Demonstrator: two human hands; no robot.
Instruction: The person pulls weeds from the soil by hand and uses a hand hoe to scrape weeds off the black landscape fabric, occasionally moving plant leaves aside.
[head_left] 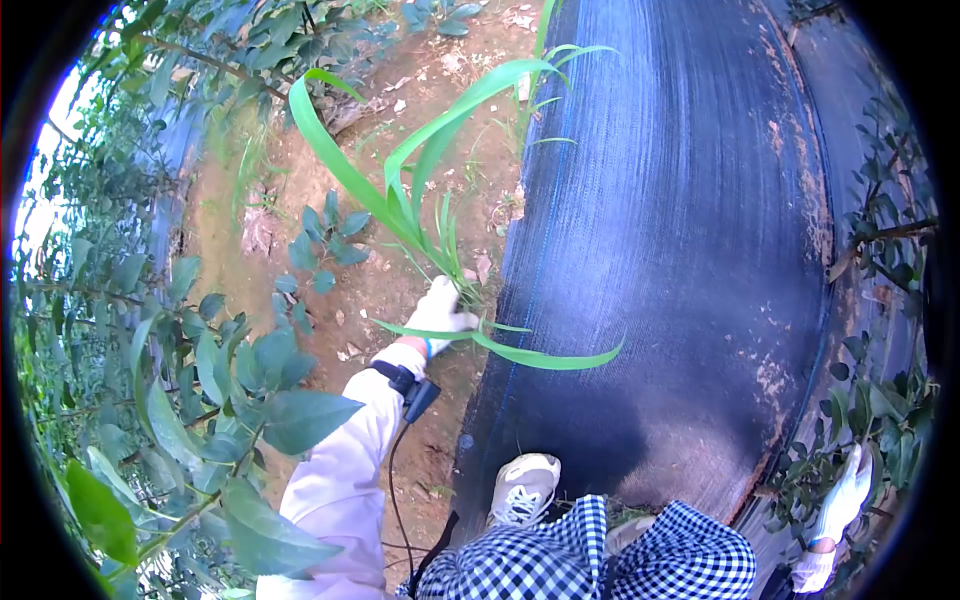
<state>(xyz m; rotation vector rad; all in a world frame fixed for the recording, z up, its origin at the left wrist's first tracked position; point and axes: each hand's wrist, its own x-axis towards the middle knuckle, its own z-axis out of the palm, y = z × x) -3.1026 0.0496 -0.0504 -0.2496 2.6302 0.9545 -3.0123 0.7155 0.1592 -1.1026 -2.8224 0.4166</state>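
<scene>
My left hand [440, 312], in a white glove, is closed around the base of a tall grass plant [405, 205] with long, arching green blades. It is low over the soil, right beside the edge of the black ground cover. A few blades fall across the wrist and over the cover. At the far right, my right hand [848, 490], also in a white glove, hangs beside a leafy branch [895, 420]. Its fingers look stretched out, and nothing shows in them.
Black woven ground cover [680, 250] runs away from my feet, with bare reddish soil [400, 110] along its left side. Leafy shrubs [260, 390] crowd in from the left. A cable [393, 490] trails from the device [420, 398] on my left wrist. My shoe [524, 488] stands on the cover.
</scene>
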